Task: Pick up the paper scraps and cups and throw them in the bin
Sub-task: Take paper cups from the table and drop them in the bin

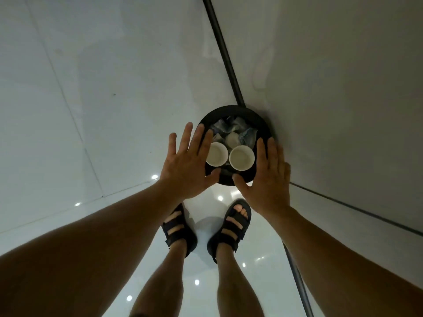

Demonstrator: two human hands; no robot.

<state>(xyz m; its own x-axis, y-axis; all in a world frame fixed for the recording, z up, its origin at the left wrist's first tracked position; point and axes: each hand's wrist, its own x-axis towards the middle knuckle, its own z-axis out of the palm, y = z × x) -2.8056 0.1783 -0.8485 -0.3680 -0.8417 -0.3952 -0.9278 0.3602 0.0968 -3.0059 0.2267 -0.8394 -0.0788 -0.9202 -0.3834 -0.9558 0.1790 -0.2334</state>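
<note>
A round black bin point(233, 112) stands on the floor in a corner, directly below me. Inside it two white paper cups sit upright side by side, one on the left point(217, 154) and one on the right point(242, 157). Behind them lie crumpled paper scraps point(235, 133), white and bluish. My left hand point(190, 165) hovers over the bin's left rim with fingers spread and straight, holding nothing. Over the right rim my right hand point(267, 177) is likewise flat and empty.
A pale wall point(343, 88) with a dark skirting strip point(226, 53) runs just behind and to the right of the bin. The floor point(114, 110) is glossy white tile. My feet in black sandals point(180, 229) stand just in front of the bin.
</note>
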